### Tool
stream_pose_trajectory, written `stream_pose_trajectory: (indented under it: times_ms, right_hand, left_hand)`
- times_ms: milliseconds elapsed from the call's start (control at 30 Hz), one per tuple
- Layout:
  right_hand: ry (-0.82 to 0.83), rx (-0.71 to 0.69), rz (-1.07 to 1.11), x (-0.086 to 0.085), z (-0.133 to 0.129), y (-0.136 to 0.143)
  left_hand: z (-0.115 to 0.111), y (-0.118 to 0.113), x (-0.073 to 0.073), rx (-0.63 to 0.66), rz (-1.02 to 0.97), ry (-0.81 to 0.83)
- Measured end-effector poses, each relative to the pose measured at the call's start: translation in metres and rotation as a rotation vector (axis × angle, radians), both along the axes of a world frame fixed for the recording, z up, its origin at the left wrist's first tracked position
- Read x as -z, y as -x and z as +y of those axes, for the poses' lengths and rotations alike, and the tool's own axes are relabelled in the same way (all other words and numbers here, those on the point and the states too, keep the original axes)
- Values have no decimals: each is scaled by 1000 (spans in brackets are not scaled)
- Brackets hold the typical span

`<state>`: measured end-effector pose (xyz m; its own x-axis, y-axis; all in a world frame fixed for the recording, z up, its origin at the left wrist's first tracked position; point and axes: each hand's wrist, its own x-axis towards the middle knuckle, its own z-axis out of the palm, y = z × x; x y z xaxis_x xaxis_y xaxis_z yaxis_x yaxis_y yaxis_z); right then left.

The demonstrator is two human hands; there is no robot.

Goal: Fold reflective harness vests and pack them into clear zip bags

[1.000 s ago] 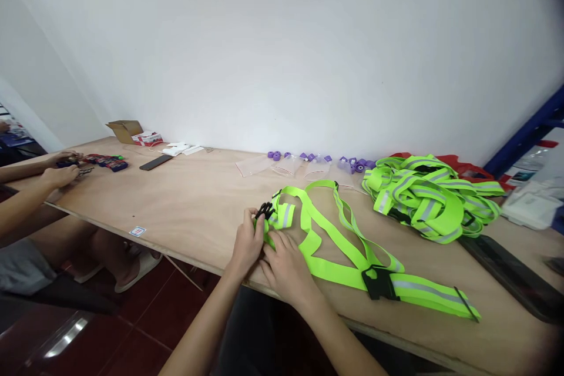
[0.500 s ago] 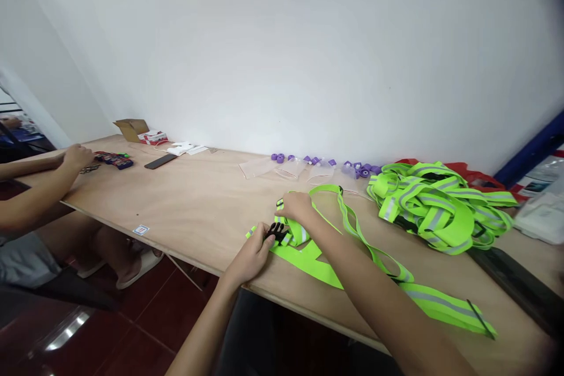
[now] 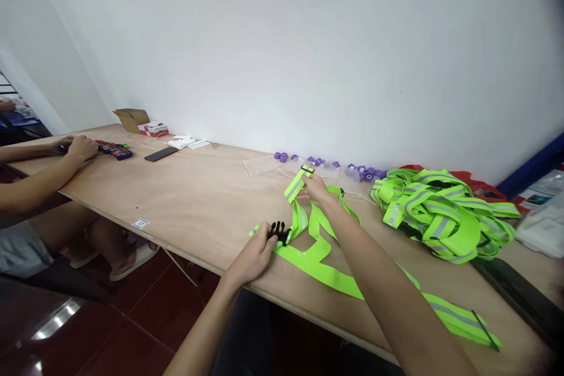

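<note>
Plywood table (image 3: 194, 200) against white wall. Neon reflective strap (image 3: 317, 252) laid at near edge. Black buckle (image 3: 278, 231) pinched by left hand (image 3: 253, 255); strap end (image 3: 296, 183) lifted, clamped in right hand (image 3: 316, 189). Strap's right end partly hidden by forearm. Strap heap (image 3: 440, 211) far right. Co-worker's hands (image 3: 81, 145) far left, items indistinct.

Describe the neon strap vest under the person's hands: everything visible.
The strap vest is fluorescent yellow-green webbing with grey reflective stripes, seemingly woven fabric. It lies partly flat near the front edge of the plywood table, its long belt end trailing right. The left hand pins its end by a black pronged buckle; the right hand lifts one striped strap end off the table.
</note>
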<state>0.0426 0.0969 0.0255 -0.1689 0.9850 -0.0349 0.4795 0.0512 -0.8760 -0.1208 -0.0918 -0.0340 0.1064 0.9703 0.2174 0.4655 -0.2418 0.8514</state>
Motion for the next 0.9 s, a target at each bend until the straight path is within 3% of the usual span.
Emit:
stream_pose_trajectory:
  times_ms: [133, 300, 533, 700, 900]
  right_hand:
    - [-15, 30, -61, 1, -6, -7]
    - [-61, 0, -420, -9, -23, -12]
    - [-116, -215, -930, -28, -50, 34]
    - [-137, -306, -1034, -32, -61, 53]
    - [-34, -330, -1004, -22, -63, 43]
  left_hand:
    - [1, -6, 2, -141, -103, 10]
    - [2, -11, 6, -233, -117, -19]
    - [3, -14, 6, -257, -19, -28]
    - [2, -16, 6, -286, 24, -35]
    - [3, -17, 9, -305, 43, -53]
